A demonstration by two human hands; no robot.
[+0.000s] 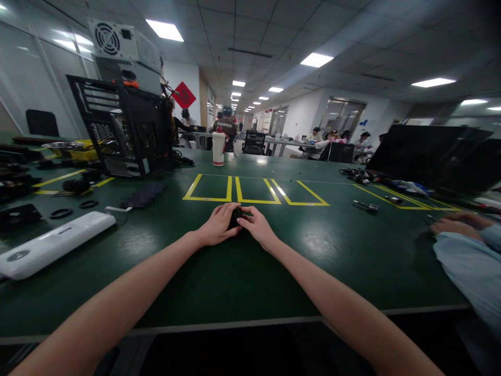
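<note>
Between my two hands is a small black object (pixel 234 218), mostly covered by fingers, so its kind does not show. My left hand (pixel 216 224) curls around its left side, with the thumb low in front. From the right, my right hand (pixel 257 224) grips the same object with thumb and fingertips. Both hands are low over the green table (pixel 235 282), just in front of the yellow tape frames (pixel 256 201).
A white power strip (pixel 58 245) and black rings (pixel 61 213) lie left. Behind them stands an open black computer case (pixel 133 125). A white cup (pixel 219 149) stands at the back. On the right are a metal tool-like piece (pixel 366 207) and another person's hands (pixel 456 224).
</note>
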